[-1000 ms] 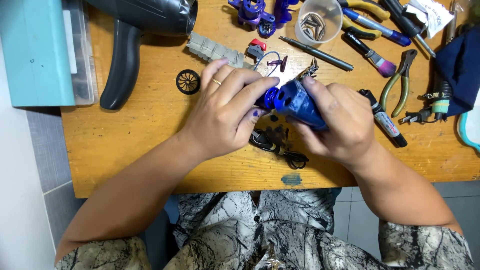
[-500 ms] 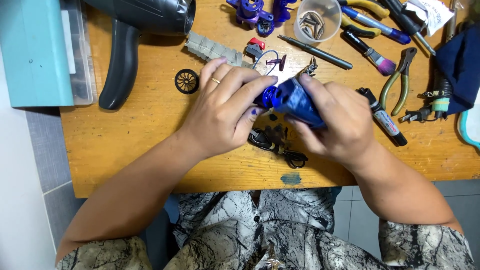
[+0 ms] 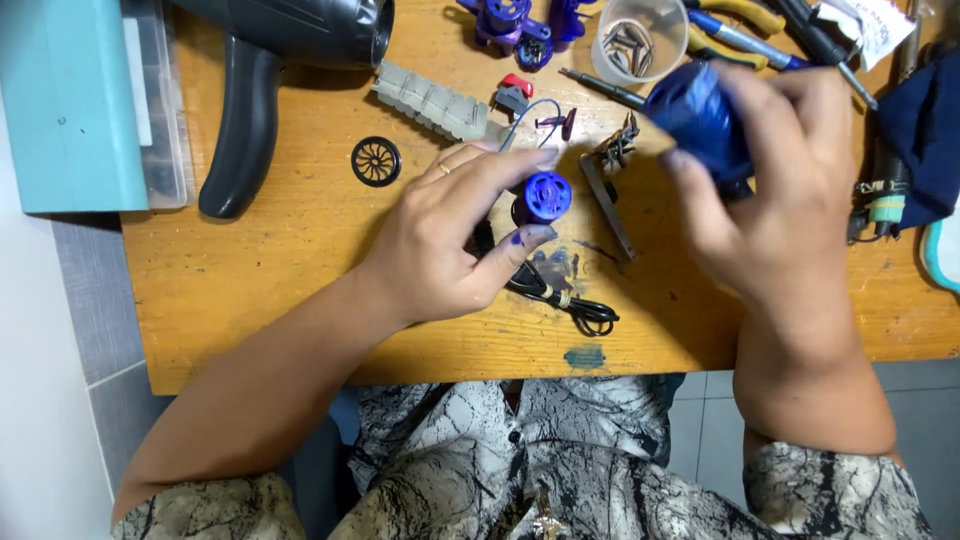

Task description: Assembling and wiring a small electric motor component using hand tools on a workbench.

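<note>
Desk: worn wooden desk with blue paint stains near its front edge, my patterned trousers below it.
Progress: as I judge it, my small blue device is apart in two pieces; putting it back together is not done.
Left hand: my left hand pinches a round blue motor piece between thumb and fingers, just above the desk; ribbed plastic face, thin wire looping off it.
Black cable: black cable, tied in a small bundle, lies just under that hand.
Right hand: my right hand is closed around the blue shell, smooth rounded plastic, lifted well apart from the motor piece.
Metal strip: flat, thin metal strip lies between my hands.
Small wheel: black spoked small wheel lies left of my fingers.
Farther back: grey ribbed block, clear cup of small metal parts, dark matte hair dryer, teal box at far left.
</note>
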